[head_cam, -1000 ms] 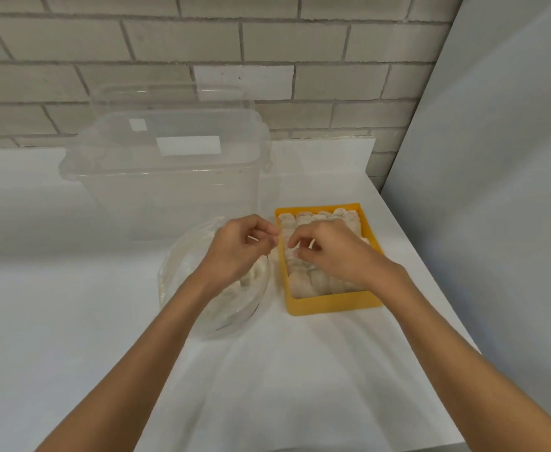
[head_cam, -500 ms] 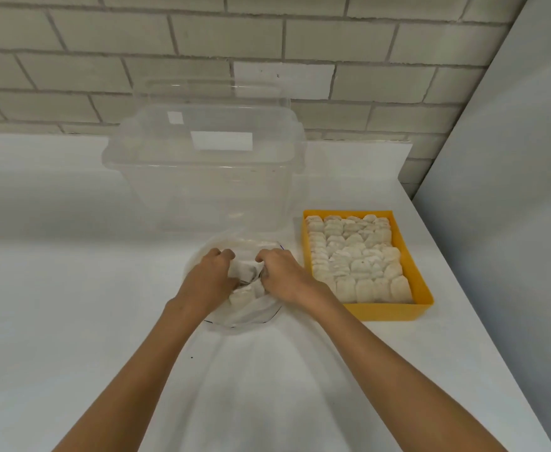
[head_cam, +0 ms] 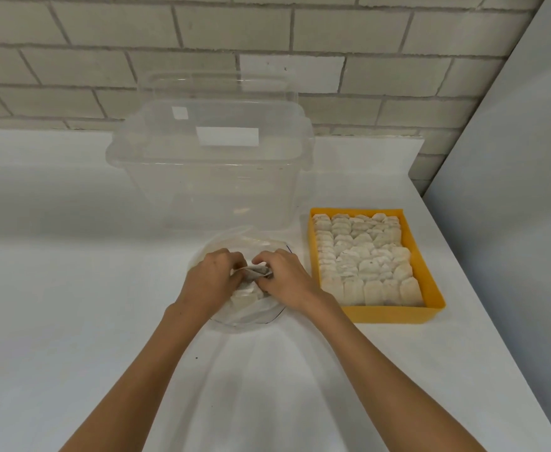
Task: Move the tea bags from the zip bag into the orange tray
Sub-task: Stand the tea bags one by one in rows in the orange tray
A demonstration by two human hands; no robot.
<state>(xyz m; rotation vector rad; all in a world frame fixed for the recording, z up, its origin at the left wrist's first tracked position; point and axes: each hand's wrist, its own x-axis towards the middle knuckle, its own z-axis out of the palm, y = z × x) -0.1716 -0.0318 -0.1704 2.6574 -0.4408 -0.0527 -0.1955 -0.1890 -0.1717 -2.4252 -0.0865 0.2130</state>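
Over the zip bag [head_cam: 251, 316] on the tabletop [head_cam: 72, 288], the left hand [head_cam: 214, 278] and right hand [head_cam: 285, 277] pinch a tea bag [head_cam: 258, 271], best lifted gently clear, then carried right into the crowded orange tray [head_cam: 430, 311].

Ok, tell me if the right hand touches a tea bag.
Touching: the head view shows the right hand pinching a tea bag at the zip bag.
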